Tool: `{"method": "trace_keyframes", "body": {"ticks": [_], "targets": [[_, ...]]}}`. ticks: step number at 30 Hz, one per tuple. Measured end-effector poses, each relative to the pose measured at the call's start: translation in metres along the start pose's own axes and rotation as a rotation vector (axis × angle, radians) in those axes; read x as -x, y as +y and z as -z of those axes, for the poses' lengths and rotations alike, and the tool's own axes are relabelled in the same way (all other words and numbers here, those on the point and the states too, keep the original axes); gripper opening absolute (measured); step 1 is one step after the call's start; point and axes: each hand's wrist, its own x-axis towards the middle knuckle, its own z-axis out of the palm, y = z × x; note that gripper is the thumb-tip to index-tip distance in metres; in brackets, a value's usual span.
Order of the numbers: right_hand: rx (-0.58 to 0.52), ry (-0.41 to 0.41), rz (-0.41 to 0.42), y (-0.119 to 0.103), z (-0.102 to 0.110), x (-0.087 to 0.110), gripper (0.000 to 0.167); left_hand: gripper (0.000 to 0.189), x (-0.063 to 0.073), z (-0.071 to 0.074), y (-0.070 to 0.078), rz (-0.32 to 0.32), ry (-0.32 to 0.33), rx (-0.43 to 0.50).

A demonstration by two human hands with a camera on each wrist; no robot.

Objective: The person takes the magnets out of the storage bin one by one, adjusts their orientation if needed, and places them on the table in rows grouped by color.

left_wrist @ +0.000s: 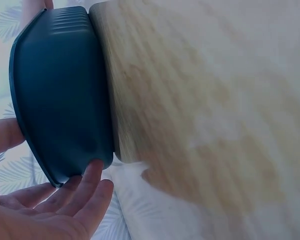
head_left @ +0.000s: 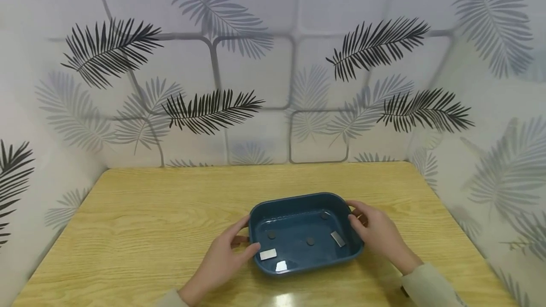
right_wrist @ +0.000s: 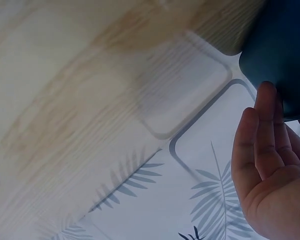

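A dark blue plastic tub [head_left: 294,225] with rounded corners is held between both hands, over the front part of the table. My left hand [head_left: 222,256] grips its left end, with the thumb over the rim and the fingers against the outer wall [left_wrist: 65,95]. At the opposite end my right hand [head_left: 378,232] holds the rim the same way, its fingertips on the outside. Inside lie small dark round discs, one at the left [head_left: 271,234], one near the middle [head_left: 310,241] and one at the back right [head_left: 325,215]. Two silvery rectangular pieces [head_left: 268,254] [head_left: 337,239] also rest on the tub's floor.
The wood-grain table [head_left: 162,217] extends to the left, right and behind the tub. A leaf-patterned wall covering [head_left: 256,70] borders the table at the back and on both sides. A small dark object [head_left: 404,291] shows beside the right sleeve.
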Motion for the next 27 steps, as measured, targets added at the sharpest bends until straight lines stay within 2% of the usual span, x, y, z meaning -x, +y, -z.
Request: {"method": "trace_keyframes", "body": {"ticks": [4, 8, 13, 19, 27], "targets": [[0.010, 0.000, -0.016, 0.001, 0.003, 0.000, 0.036, 0.070, -0.004, -0.002, 0.000, -0.031, 0.000, -0.008], [0.016, 0.002, -0.028, 0.004, 0.005, 0.000, 0.037, 0.071, -0.010, -0.004, 0.000, -0.054, -0.024, 0.028], [0.024, 0.012, -0.050, 0.009, 0.006, 0.000, 0.038, 0.072, -0.018, -0.007, 0.001, -0.047, -0.068, 0.076], [0.036, 0.025, -0.054, 0.013, 0.007, 0.000, 0.038, 0.073, -0.025, -0.009, 0.000, -0.052, -0.081, 0.056], [0.043, 0.006, -0.069, 0.017, 0.009, -0.004, 0.039, 0.071, -0.036, -0.009, 0.001, -0.062, -0.108, 0.079]]}}
